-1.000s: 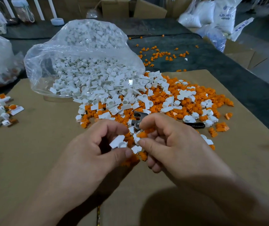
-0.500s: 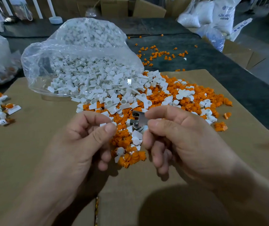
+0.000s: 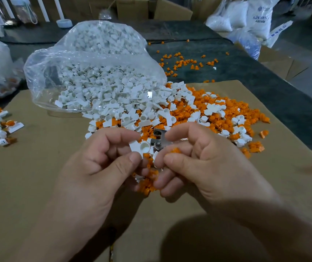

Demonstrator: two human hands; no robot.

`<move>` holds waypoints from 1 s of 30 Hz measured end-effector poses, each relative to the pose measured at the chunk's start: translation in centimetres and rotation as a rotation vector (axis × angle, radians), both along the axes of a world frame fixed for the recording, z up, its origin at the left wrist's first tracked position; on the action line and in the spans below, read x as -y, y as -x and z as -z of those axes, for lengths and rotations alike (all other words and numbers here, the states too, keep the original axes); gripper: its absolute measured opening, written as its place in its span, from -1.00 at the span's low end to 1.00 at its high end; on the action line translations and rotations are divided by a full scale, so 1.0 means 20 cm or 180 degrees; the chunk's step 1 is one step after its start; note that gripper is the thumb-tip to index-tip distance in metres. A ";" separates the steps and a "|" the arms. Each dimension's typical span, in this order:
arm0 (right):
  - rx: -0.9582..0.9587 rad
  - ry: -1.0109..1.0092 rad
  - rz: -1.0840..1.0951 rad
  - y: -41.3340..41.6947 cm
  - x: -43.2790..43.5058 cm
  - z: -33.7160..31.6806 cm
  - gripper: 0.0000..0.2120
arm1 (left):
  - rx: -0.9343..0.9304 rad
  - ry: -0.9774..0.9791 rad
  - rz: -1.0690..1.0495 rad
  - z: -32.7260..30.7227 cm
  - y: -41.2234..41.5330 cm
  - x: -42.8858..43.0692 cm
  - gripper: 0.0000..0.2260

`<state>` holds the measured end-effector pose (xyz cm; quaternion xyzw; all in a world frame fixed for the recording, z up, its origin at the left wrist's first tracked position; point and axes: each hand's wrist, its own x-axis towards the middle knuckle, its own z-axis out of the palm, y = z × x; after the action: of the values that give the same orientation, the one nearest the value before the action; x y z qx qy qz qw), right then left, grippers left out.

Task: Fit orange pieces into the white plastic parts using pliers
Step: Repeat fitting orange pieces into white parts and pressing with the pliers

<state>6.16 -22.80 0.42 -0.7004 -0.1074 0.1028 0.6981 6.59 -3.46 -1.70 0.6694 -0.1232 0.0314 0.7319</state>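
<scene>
Two hands, two little pieces

The left hand (image 3: 98, 167) pinches one white part (image 3: 140, 147) between its thumb and first finger. The part sits at the fingertips, at 3 o'clock from the hand, with its round cup facing up. The other fingers are curled in.

The right hand (image 3: 204, 167) pinches one orange piece (image 3: 174, 150) with its thumb and first finger. This piece is at 3 o'clock from the white part, close by but not touching. The shiny head of the pliers (image 3: 159, 140) peeks out between the hands. I cannot tell if a hand holds them.

At 12 o'clock a big pile (image 3: 198, 114) of white and orange bits lies on cardboard (image 3: 38, 176) on the counter (image 3: 264, 91). A clear bag (image 3: 94, 72) lies at 11 o'clock.
</scene>
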 end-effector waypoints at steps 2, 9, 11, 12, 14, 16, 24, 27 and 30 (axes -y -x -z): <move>0.0015 -0.0083 0.0005 0.00 0.02 0.00 -0.85 | 0.0026 -0.0079 -0.0074 0.00 0.00 0.00 -0.75; 0.0274 0.0059 0.0000 0.02 0.01 0.02 -0.79 | 0.0098 -0.0194 -0.0169 0.00 0.00 0.00 -0.72; 0.0361 0.0059 -0.0059 0.02 0.01 0.02 -0.78 | 0.0116 -0.0164 -0.0153 0.01 0.00 0.01 -0.73; 0.0395 0.0017 -0.0089 0.02 0.00 0.02 -0.79 | 0.0119 -0.0145 -0.0160 0.01 -0.01 0.01 -0.72; 0.0345 -0.0185 -0.0152 0.02 0.00 0.01 -0.82 | 0.0104 -0.0130 -0.0202 0.01 -0.01 0.01 -0.71; 0.0189 -0.0463 -0.0246 0.01 0.00 -0.01 -0.84 | 0.0099 -0.0130 -0.0220 0.01 -0.01 0.00 -0.75; 0.0150 -0.0692 -0.0355 0.01 0.00 -0.03 -0.88 | 0.0270 -0.0478 -0.0381 0.04 0.00 -0.01 -0.85; 0.0095 -0.0943 -0.0448 0.01 -0.01 -0.05 -0.85 | 0.0242 -0.0527 -0.0392 0.04 0.00 -0.01 -0.86; 0.0027 -0.1006 -0.0483 0.01 -0.01 -0.04 -0.85 | 0.0214 -0.0549 -0.0447 0.05 0.01 -0.01 -0.84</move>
<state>5.86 -22.61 1.28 -0.5723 -0.1777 0.1341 0.7893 6.34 -3.31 -2.69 0.7355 -0.1027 0.0943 0.6630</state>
